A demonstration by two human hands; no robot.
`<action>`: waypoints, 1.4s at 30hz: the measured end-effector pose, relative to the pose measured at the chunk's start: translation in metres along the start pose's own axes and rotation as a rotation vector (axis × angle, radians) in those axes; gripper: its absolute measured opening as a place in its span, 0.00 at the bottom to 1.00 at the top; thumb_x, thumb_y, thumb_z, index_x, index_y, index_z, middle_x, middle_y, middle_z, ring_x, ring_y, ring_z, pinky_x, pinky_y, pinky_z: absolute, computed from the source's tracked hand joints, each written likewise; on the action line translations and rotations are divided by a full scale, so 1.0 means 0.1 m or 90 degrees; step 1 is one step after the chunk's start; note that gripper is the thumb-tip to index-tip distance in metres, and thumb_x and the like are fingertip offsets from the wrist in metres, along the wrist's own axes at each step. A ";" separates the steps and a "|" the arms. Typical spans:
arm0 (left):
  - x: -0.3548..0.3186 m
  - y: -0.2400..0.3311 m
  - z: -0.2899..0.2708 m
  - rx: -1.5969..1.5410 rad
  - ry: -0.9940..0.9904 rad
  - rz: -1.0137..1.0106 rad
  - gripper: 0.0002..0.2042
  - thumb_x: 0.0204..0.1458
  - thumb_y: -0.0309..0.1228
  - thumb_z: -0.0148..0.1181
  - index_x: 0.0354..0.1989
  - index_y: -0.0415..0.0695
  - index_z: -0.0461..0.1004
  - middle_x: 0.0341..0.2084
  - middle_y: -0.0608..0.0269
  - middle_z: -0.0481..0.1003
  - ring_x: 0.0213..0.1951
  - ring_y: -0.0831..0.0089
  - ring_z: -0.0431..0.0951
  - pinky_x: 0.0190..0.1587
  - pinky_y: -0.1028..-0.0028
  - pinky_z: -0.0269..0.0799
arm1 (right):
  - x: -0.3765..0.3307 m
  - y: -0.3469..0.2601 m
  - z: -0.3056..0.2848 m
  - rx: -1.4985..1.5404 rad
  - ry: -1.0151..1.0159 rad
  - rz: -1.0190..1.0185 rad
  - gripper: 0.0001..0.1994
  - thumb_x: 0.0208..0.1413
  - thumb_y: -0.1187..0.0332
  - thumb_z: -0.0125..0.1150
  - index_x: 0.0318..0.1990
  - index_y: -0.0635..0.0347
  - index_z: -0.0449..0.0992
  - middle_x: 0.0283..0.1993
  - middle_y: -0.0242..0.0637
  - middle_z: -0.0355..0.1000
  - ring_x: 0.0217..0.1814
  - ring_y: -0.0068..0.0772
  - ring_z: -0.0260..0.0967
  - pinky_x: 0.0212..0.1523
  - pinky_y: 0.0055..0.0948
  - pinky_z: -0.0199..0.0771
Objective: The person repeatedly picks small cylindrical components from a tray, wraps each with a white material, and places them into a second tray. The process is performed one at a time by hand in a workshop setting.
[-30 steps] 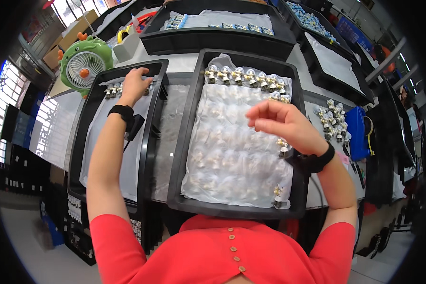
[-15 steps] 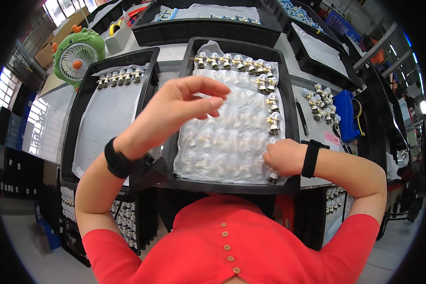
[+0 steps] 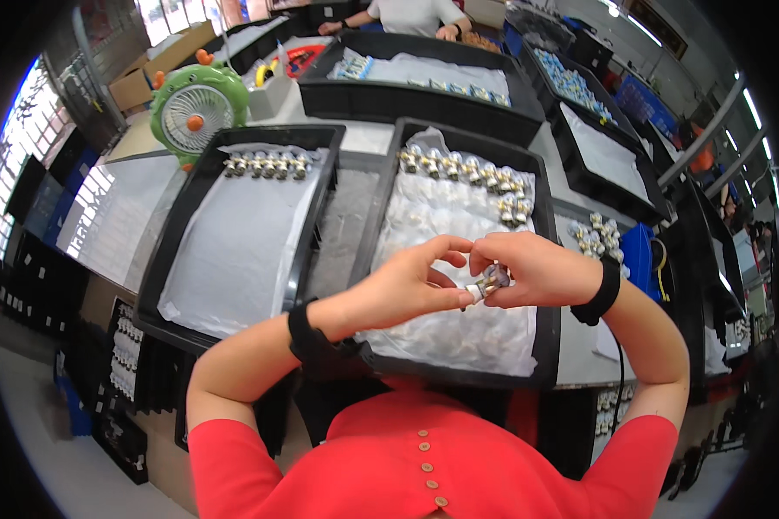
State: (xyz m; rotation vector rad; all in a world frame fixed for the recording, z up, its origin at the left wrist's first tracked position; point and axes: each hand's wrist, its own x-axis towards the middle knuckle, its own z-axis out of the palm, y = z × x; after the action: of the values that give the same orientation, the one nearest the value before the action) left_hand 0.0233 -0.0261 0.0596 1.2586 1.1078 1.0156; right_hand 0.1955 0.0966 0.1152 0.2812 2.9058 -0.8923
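Both my hands meet above the right black tray (image 3: 544, 346), around a small white, gold and dark figurine (image 3: 493, 280). My right hand (image 3: 541, 270) grips it with curled fingers. My left hand (image 3: 411, 281) has its thumb against the figurine's lower end, with the fingers bent above. Part of the figurine is hidden by the fingers. Beneath my hands, a thin white sheet (image 3: 424, 339) covers rows of shapes that show faintly through. Similar figurines (image 3: 454, 166) line the tray's far edge, with a few more (image 3: 516, 209) below them at the right.
The left black tray (image 3: 160, 281) has a white liner and a row of figurines (image 3: 268, 164). A pile of figurines (image 3: 597, 235) lies right, beside a blue holder (image 3: 638, 251). A green fan (image 3: 197, 112) stands far left. Behind a large tray (image 3: 415, 105), another person (image 3: 411, 16) sits.
My right hand has lifted from the tray's near right corner with a figurine. My left hand has come across to meet it. The whole view has shifted, and a person now shows at the back.
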 end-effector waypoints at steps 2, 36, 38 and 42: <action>0.03 0.03 0.00 -0.012 0.065 0.078 0.24 0.51 0.25 0.59 0.56 0.42 0.60 0.47 0.58 0.67 0.44 0.75 0.73 0.46 0.76 0.71 | 0.08 -0.08 -0.03 0.033 0.105 -0.017 0.14 0.39 0.74 0.63 0.35 0.64 0.69 0.33 0.45 0.70 0.37 0.46 0.69 0.37 0.35 0.69; -0.01 -0.27 -0.40 -0.230 0.206 0.069 0.14 0.56 0.30 0.54 0.50 0.44 0.63 0.43 0.59 0.72 0.44 0.67 0.77 0.42 0.73 0.75 | 0.60 0.49 0.55 0.623 0.274 -0.091 0.18 0.57 0.77 0.54 0.55 0.66 0.67 0.49 0.37 0.71 0.49 0.23 0.68 0.51 0.23 0.69; -0.02 -0.26 -0.40 -0.234 0.202 0.054 0.15 0.56 0.30 0.54 0.50 0.44 0.63 0.43 0.59 0.72 0.44 0.68 0.77 0.42 0.73 0.75 | 0.60 0.47 0.55 0.620 0.276 -0.085 0.17 0.57 0.76 0.53 0.55 0.66 0.67 0.49 0.37 0.71 0.50 0.23 0.68 0.51 0.23 0.69; -0.02 -0.23 -0.37 -0.246 0.218 0.046 0.17 0.57 0.30 0.53 0.53 0.44 0.61 0.43 0.59 0.72 0.43 0.68 0.77 0.42 0.73 0.75 | 0.59 0.47 0.54 0.633 0.264 -0.069 0.17 0.57 0.76 0.53 0.55 0.66 0.68 0.49 0.36 0.71 0.49 0.23 0.68 0.51 0.23 0.69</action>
State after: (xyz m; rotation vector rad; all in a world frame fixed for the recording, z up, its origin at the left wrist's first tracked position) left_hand -0.0134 -0.0226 0.0373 0.8374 1.0589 1.4595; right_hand 0.1487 0.1130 0.0369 0.3952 2.5130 -2.4929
